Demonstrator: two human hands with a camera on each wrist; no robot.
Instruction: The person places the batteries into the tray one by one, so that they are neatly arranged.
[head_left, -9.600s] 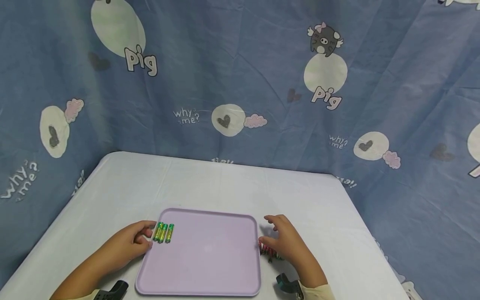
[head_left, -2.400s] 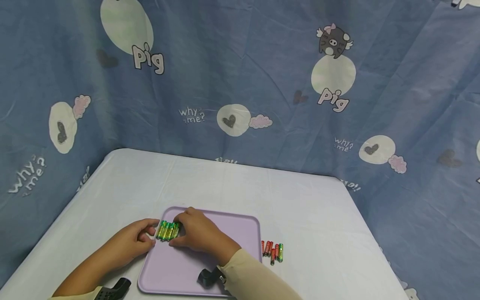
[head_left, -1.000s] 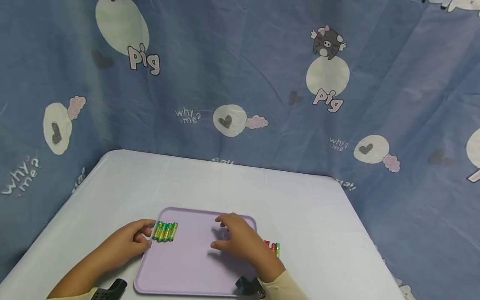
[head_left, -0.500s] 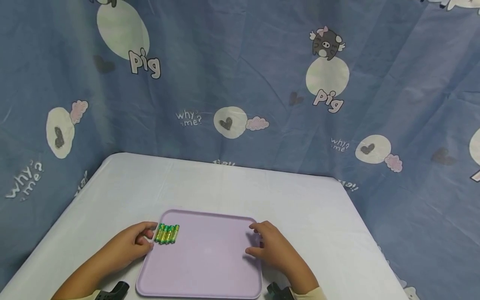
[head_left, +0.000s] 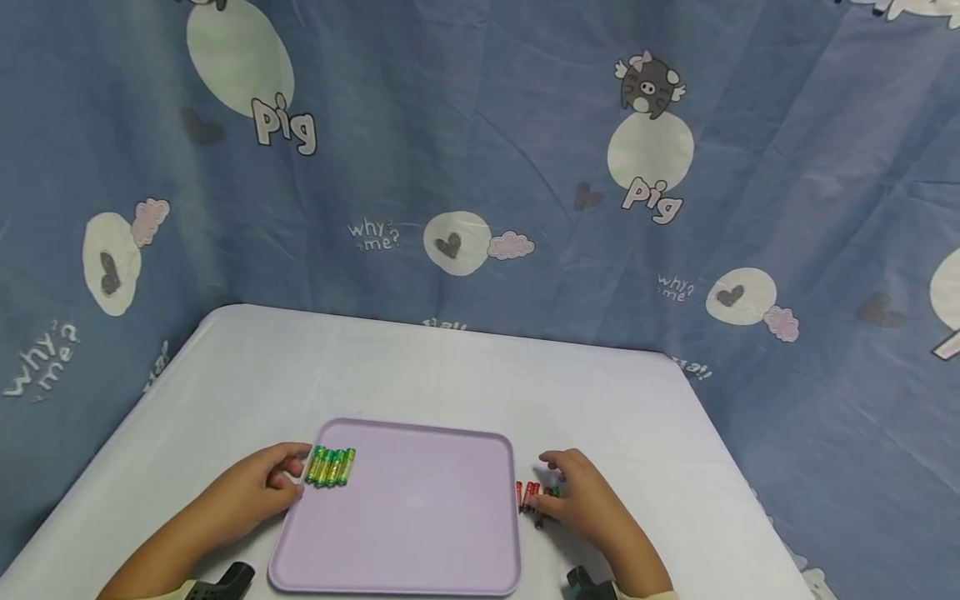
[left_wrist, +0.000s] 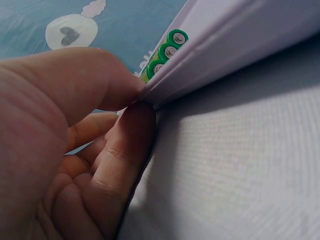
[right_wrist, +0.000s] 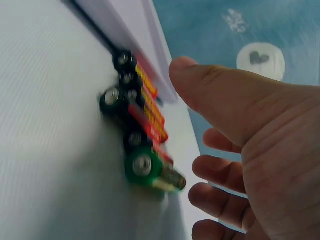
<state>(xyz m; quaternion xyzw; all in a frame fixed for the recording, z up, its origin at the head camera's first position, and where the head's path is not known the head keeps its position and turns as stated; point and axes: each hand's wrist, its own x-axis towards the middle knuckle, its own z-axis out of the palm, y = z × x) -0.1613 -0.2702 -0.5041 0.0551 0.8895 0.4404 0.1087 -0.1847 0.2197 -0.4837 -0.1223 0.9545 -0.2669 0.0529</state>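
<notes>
**Left grip [head_left: 266, 483] on the tray [head_left: 408, 517], right grip [head_left: 588, 498] parted beside the red batteries [head_left: 529, 494]**

Your left grip holds the tray by its left edge, thumb and forefinger bent against the rim, the other fingers curled behind them. Your right grip is apart: thumb and fingers are curved with a wide gap between, just off the tray's right edge. From the head its thumb overlaps the red batteries; the right wrist view shows a gap between thumb and batteries.

Inside the tray, near its far left corner, you have a row of green batteries [head_left: 331, 467] lying side by side, close to your left fingertips. Outside the right edge, the red batteries lie on the bench [head_left: 450, 375] in a rough line, one jutting out of it toward you. A lone green battery [right_wrist: 142, 165] lies at the end of that line farthest from the tray. Your right wrist view is blurred there, so you cannot tell whether the nearest red one touches the tray.

The tray is pale purple and sits toward the bench's near edge. The bench is white, and past its far edge hangs a blue curtain [head_left: 420, 142] printed with pigs, hearts and lettering.
</notes>
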